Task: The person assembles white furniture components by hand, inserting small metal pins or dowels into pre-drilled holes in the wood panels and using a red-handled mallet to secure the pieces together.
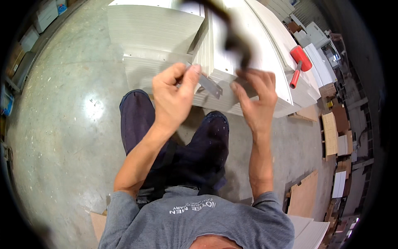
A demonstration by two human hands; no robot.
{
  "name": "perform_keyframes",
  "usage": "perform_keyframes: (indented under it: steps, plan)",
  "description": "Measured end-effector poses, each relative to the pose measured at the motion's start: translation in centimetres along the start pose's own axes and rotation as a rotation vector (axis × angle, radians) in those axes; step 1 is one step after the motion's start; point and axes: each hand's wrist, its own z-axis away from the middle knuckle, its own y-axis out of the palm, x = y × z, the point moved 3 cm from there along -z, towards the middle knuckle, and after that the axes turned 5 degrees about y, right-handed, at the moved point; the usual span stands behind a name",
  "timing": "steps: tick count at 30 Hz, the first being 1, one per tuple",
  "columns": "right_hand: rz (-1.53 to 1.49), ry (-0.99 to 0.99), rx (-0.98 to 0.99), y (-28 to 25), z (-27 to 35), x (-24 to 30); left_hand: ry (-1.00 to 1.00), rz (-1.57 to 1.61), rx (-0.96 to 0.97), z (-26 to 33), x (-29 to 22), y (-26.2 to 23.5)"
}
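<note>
My left hand (176, 91) pinches a flat, narrow grey metal plate (211, 87) between thumb and fingers. The plate's notched end points toward my right hand. Close beside it, my right hand (259, 99) has curled fingers with a gap to the thumb, and nothing shows between them. A dark, blurred object (234, 39) crosses the upper middle and covers part of the right fingertips; its kind is unclear. Both hands are over the near edge of a stack of white panels (248, 54).
Another white panel stack (155, 27) stands at the far left. A red mallet (300, 62) lies on panels at the right. Cardboard and wood boards (304, 195) stand along the right. Grey concrete floor (70, 137) extends on the left.
</note>
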Motion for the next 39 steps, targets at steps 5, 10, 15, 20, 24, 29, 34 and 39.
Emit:
perform_keyframes:
  steps: [5,10,15,20,24,29,34,39]
  plan:
    - [-0.751,0.622,0.111,0.7,6.0,2.4,-0.229,0.267,0.112,-2.4,0.4,-0.1]
    - [-1.393,0.838,0.362,4.9,5.1,2.5,-0.231,0.244,0.332,-3.9,1.5,0.6]
    - [-1.505,0.987,0.328,5.8,3.9,2.7,-0.224,0.251,0.318,-4.7,1.6,1.0]
    - [-1.524,1.002,0.287,5.7,3.7,3.0,-0.204,0.281,0.268,-4.7,1.9,1.7]
    - [-1.445,1.112,0.256,6.7,5.4,3.1,-0.214,0.297,0.238,-3.2,4.1,1.3]
    - [-1.463,1.094,0.192,6.6,5.4,3.9,-0.211,0.266,0.219,-3.0,4.1,1.5]
    - [-1.495,1.095,0.140,6.4,4.6,4.3,-0.152,0.214,0.229,-4.0,2.8,1.8]
    - [-1.377,1.255,0.140,9.8,10.6,3.9,-0.316,0.216,0.218,-0.4,8.3,0.0]
